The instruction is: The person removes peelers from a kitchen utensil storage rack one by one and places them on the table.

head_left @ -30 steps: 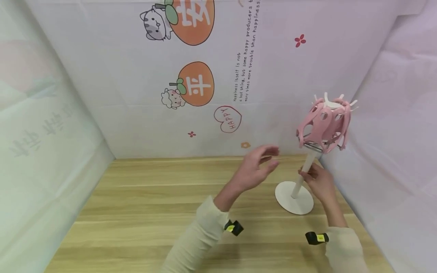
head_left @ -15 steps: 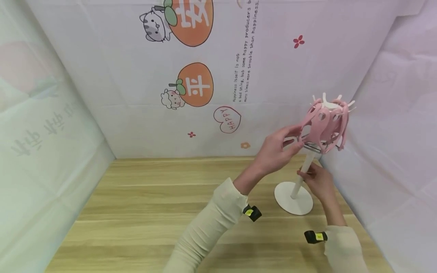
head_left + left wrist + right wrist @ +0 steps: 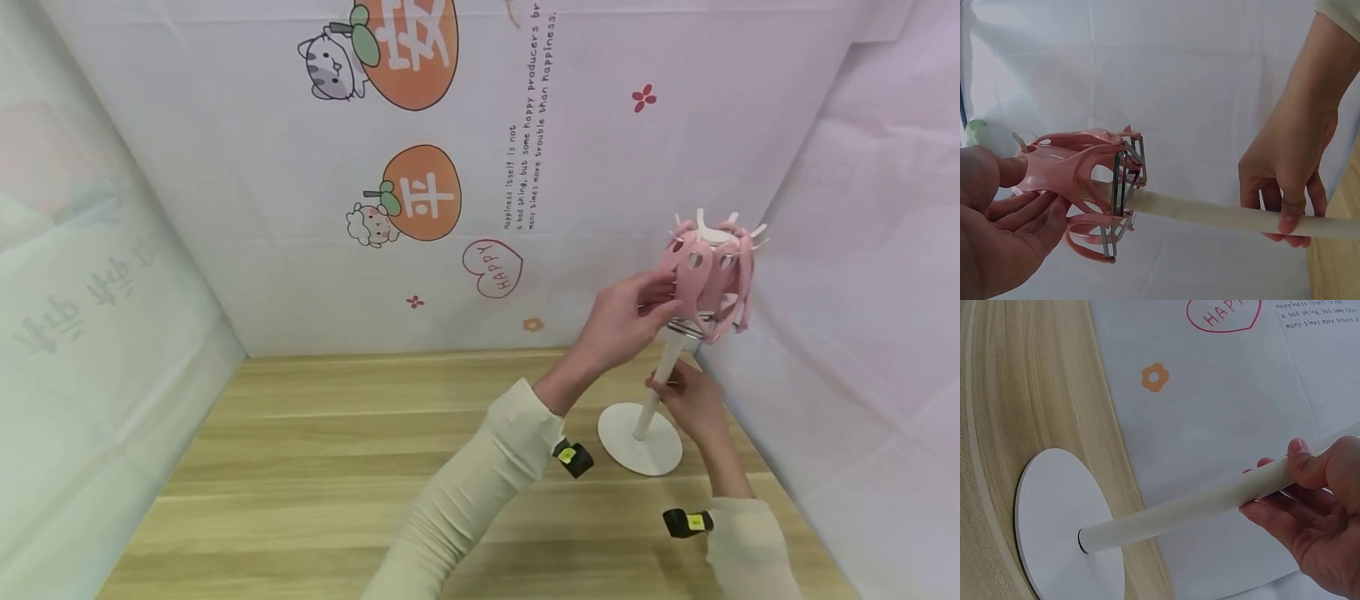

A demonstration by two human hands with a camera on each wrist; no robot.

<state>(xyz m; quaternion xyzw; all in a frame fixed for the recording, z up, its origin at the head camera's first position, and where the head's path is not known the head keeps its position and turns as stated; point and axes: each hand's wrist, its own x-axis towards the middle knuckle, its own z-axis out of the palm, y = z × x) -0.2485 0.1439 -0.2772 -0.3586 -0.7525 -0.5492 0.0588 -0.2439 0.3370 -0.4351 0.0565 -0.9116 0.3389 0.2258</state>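
Several pink peelers (image 3: pixel 723 287) with metal blades hang in a ring from the hooked top of a white stand (image 3: pixel 641 458). My left hand (image 3: pixel 618 321) pinches the handle of the peeler on the left side; in the left wrist view the thumb lies on top of this pink peeler (image 3: pixel 1057 169), with fingers beneath. Lower down, my right hand (image 3: pixel 697 404) grips the stand's pole. The right wrist view shows thumb and fingers of the right hand (image 3: pixel 1329 519) around the white pole (image 3: pixel 1179 515), above the round base (image 3: pixel 1054 500).
The stand's base rests on a wood-grain table (image 3: pixel 337 467), towards its back right corner. Behind rises a white printed cloth (image 3: pixel 585 208). Another cloth wall (image 3: pixel 840 317) stands close to the right arm, and a third (image 3: pixel 112 358) is at the left.
My left hand has moved right from the air beside the stand and taken hold of a pink peeler. The right hand keeps its grip on the pole. The head view has shifted slightly.
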